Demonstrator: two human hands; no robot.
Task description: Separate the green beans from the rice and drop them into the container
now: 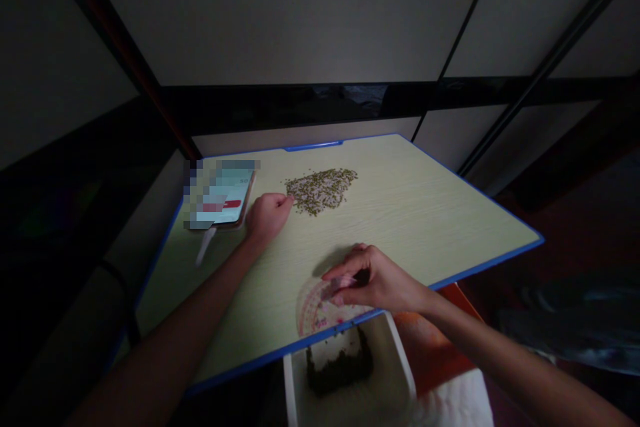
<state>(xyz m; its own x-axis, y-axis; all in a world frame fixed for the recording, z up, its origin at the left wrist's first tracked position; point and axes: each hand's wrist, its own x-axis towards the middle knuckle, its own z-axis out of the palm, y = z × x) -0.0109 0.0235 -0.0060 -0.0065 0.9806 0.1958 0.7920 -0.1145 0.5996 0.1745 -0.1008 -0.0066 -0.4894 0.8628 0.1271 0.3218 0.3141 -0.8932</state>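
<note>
A loose patch of small green grains (323, 190), like mung beans, is spread on the folding table top (425, 213). Curled closed, my left hand (270, 217) rests at the patch's left edge, its fingertips touching the nearest grains; whatever is inside the fingers is hidden. Close to the front edge, my right hand (373, 280) pinches a clear plastic protractor (313, 307) with pink markings between thumb and fingers. Just below that edge stands a white bin (400, 353) with a dark heap of grains (340, 370) inside. A few grains sit on the blue edge above it.
A lit phone (233, 193) lies at the table's left side, with a white cable (205, 245) by its lower end. An orange box (430, 347) stands beside the bin, with something white in front. Cabinet panels (290, 13) rise behind the table.
</note>
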